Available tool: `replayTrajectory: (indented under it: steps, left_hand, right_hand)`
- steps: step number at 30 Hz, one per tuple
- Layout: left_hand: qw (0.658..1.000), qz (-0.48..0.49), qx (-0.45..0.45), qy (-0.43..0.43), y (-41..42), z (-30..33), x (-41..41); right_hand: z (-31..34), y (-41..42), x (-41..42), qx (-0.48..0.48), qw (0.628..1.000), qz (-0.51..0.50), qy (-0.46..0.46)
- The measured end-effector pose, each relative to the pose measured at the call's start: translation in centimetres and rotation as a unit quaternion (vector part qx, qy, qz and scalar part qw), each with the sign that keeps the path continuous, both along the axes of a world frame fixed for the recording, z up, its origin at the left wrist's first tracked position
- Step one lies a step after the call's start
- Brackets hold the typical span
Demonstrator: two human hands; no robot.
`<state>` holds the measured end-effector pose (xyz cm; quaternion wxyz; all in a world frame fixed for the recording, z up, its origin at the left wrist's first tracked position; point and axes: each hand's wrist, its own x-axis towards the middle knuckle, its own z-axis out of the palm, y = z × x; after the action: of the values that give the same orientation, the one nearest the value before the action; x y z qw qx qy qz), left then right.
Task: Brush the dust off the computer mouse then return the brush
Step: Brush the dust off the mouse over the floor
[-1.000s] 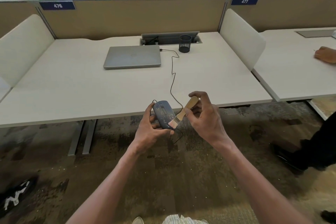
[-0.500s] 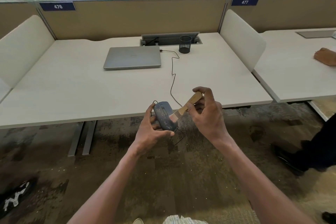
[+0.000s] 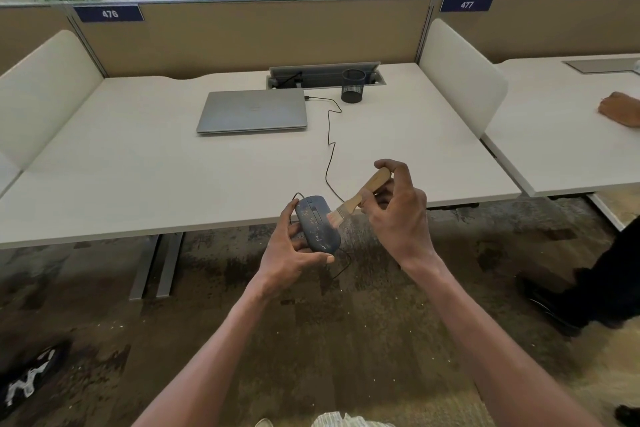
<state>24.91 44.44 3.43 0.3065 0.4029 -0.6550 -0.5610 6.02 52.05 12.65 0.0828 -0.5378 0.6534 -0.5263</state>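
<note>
A dark blue-grey computer mouse point(image 3: 318, 222), speckled with pale dust, is held just off the front edge of the white desk point(image 3: 138, 163). My left hand point(image 3: 289, 253) grips it from below and the left side. My right hand point(image 3: 398, 215) pinches the wooden handle of a small paintbrush point(image 3: 360, 196). The brush slants down to the left and its pale bristles touch the mouse's right edge. The mouse's black cable point(image 3: 330, 149) runs up across the desk to the laptop's side.
A shut grey laptop point(image 3: 252, 111) lies at the back middle of the desk, with a black mesh pen cup point(image 3: 353, 85) beside a cable tray point(image 3: 325, 74). White side dividers flank the desk. Another person's hand point(image 3: 620, 109) rests on the right-hand desk, their leg point(image 3: 609, 274) below.
The brush has swept up along the mouse from its lower end to its right edge, and my right hand has risen a little. My left hand keeps the mouse in place.
</note>
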Motion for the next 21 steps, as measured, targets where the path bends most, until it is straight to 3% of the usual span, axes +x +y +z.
replayTrajectory:
  steps: [13,21]
  left_hand:
    - [1.000,-0.008,-0.012,-0.003,-0.3,-0.7,0.2]
    - [1.000,-0.002,-0.012,0.004,-0.9,-0.7,0.2]
  right_hand:
    - [-0.3,-0.9,-1.0,0.062,0.997,-0.050,-0.015]
    - [-0.3,-0.4,-2.3,0.030,0.999,0.026,-0.029]
